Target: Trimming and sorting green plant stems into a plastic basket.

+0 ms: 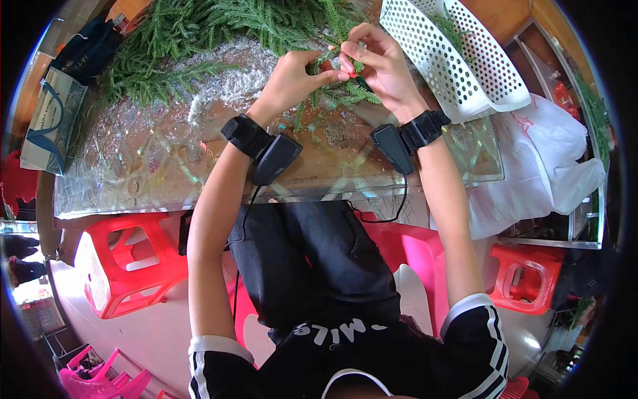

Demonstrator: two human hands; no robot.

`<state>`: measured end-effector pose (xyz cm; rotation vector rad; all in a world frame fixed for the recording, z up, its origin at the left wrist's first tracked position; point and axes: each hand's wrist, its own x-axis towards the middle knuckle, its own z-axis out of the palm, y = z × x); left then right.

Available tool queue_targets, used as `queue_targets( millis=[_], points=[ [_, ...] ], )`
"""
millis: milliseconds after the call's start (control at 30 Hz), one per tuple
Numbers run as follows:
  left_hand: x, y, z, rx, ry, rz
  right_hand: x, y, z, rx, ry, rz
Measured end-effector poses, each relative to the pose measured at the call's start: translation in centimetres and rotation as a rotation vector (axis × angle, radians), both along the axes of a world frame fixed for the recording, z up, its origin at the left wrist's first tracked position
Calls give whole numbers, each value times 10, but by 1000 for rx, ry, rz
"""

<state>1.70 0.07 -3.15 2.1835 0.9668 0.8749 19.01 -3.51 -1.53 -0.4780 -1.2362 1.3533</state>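
Over the far part of the glass-topped table (pixel 352 169), both hands meet at a green artificial pine sprig (pixel 323 61). My left hand (pixel 296 81) is closed, its thumb and fingers pinching the sprig from the left. A small red piece (pixel 353 74) sits at the left thumb's tip; its kind is too small to make out. From the right, my right hand (pixel 387 70) pinches the sprig's upper part between thumb and forefinger, the other fingers curled. A dark green thin piece shows below its palm. Fingers partly hide the sprig's middle.
Loose pine branches (pixel 173 40) and white flakes (pixel 229 83) cover the table's far left. A white perforated basket (pixel 458 86) stands at the far right, beside a white plastic bag (pixel 531 166). Red stools (pixel 136 263) flank me. Cables hang from black wrist devices (pixel 276 159).
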Motion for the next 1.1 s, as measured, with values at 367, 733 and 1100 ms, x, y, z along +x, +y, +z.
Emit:
queue_targets(
  millis=[367, 733, 1100],
  points=[
    [1, -1, 1, -1, 20, -27, 0, -1, 2, 64, -63, -7],
    [1, 0, -1, -10, 7, -40, 0, 0, 1, 13, 9, 27],
    [2, -1, 0, -30, -15, -38, 2, 4, -3, -12, 40, 8]
  ],
)
